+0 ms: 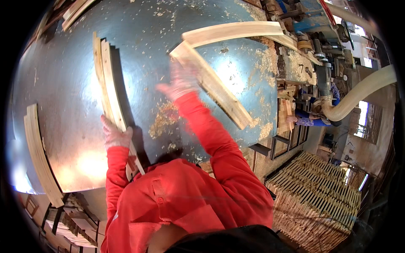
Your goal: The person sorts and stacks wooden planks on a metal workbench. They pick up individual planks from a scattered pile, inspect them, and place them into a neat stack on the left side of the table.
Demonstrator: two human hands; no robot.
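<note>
Two long pale wooden boards (110, 80) stand side by side on the metal table, left of centre. My left hand (116, 134), in a thin pale glove, grips them near their close end, thumb on the right side and fingers on the left. My right hand (184, 82) is smeared by motion, its thumb spread away from the fingers, and seems to hold nothing. It is beside the upper end of a slanting wooden board (219, 90). That board's far end touches or overlaps another board (232, 31) lying crosswise; whether my fingers touch it is unclear.
More boards (40, 152) lie along the table's left edge. Wood shavings (162, 120) are scattered on the metal tabletop (71, 114). At the right are a woodworking machine (314, 42), a ribbed hose (363, 92), a co-worker's blue sleeve (310, 120) and a large wood stack (314, 198).
</note>
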